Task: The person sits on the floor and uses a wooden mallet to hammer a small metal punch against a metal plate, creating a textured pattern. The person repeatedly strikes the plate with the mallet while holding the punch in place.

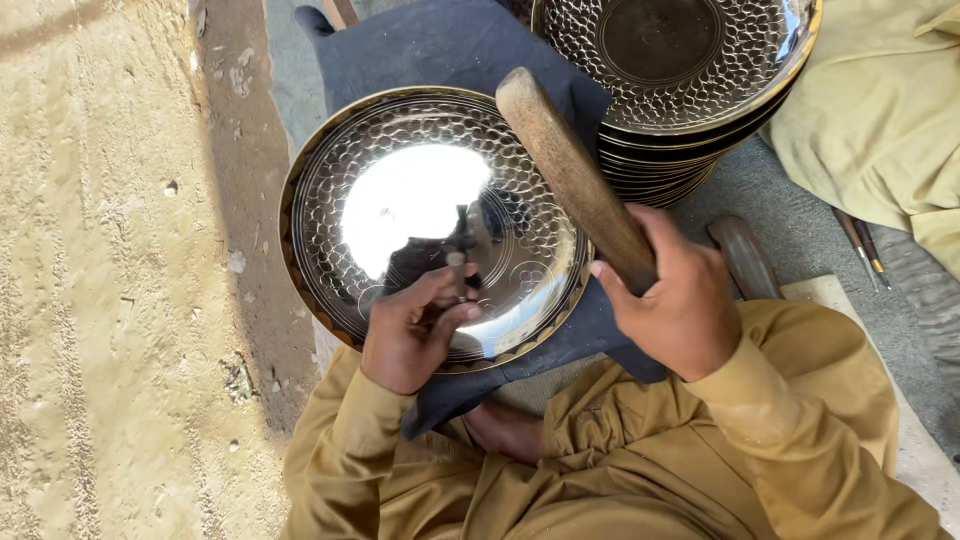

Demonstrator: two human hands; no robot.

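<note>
Head view looks straight down on a seated person in mustard-yellow clothes. A shiny plate (400, 190) with a dimpled, hammered band and a bright bare centre fills the middle of the frame, resting on a dark cloth (450, 45) that runs from the top centre down under it toward the lap.

At the plate's lower edge, just below centre frame, the left hand (410, 330) is closed around a small punch (457, 268). Thumb and fingers pinch it from below, and it stands roughly upright with its tip on the plate's inner surface, beside the worked band. The wrist comes up from the lower left, sleeve at the frame's bottom.

Right of centre, the right hand (685, 305) is wrapped tight around the lower end of a wooden handle (575, 175). The handle slants up and to the left, its rounded end lying over the plate's upper right rim, above the punch. Whether it carries a head cannot be told. The right forearm runs down to the lower right corner.

In the upper right, a stack (670, 70) of finished plates with the same dimpled pattern sits near the handle. A dark curved tool (742, 255) lies on the ground just right of the right hand, and two thin rods (862, 245) lie further right.
</note>
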